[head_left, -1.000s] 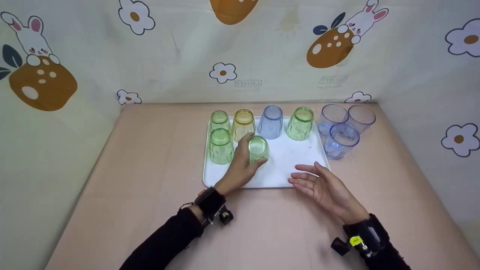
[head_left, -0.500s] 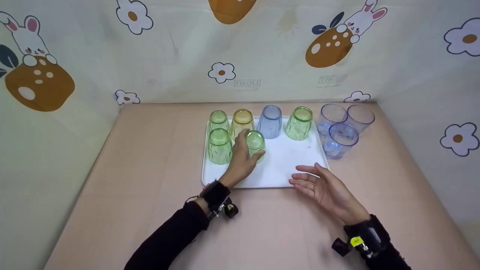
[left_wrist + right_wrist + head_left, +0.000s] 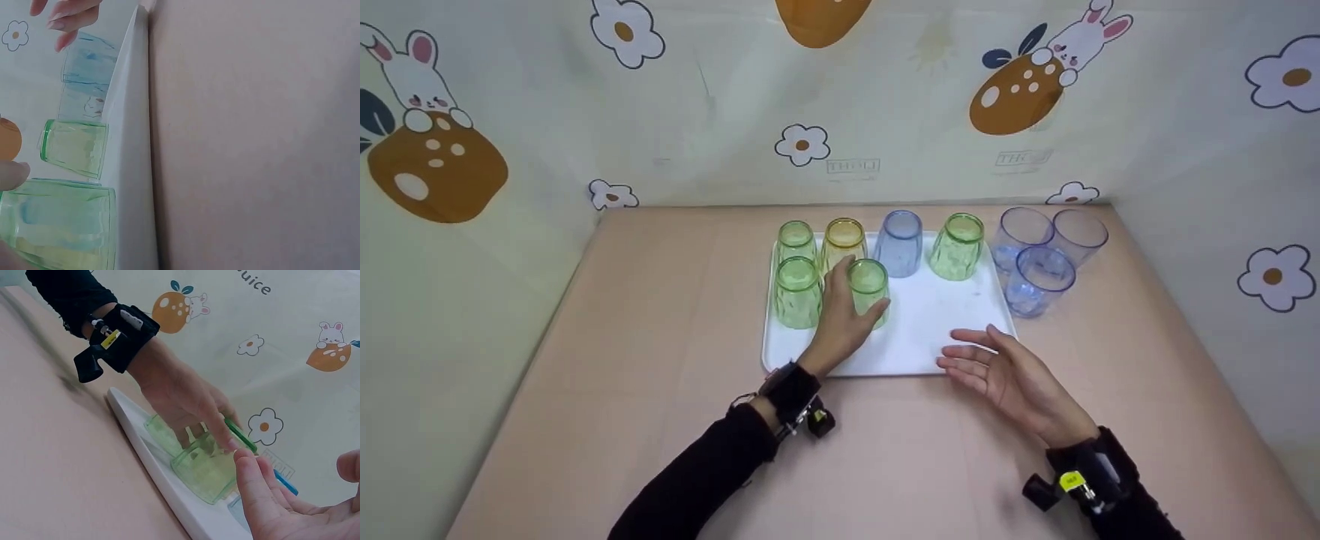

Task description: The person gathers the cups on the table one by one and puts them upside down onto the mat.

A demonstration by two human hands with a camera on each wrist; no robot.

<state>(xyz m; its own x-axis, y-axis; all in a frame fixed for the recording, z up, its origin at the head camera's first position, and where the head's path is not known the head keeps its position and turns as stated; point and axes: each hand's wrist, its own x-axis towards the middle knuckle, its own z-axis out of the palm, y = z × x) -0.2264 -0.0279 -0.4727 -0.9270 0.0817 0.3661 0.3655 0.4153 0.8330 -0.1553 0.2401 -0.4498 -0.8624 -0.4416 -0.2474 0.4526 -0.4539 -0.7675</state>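
My left hand [image 3: 844, 319] holds an upside-down green glass [image 3: 870, 281], fingers around its left side and thumb on its near side. In the right wrist view that green glass [image 3: 205, 469] stands with its rim on or very close to the white tray [image 3: 937, 352]. Behind it are an upturned yellow glass [image 3: 846, 238] and a blue glass [image 3: 900, 244]. Two more green glasses line the tray's left side, the nearer one [image 3: 799, 296] beside my left hand. My right hand [image 3: 1020, 386] hovers by the tray's front right edge, fingers extended, holding nothing.
Another upturned green glass [image 3: 958, 247] stands at the tray's back right. Three clear bluish tumblers, the nearest one [image 3: 1042, 281] among them, stand mouth up on the table [image 3: 675, 300] right of the tray. A patterned cloth wall [image 3: 720, 112] closes off the back and sides.
My left hand has moved the green glass slightly away from me and left, and the glass now looks more upright, its base further back. My right hand has stayed in place.
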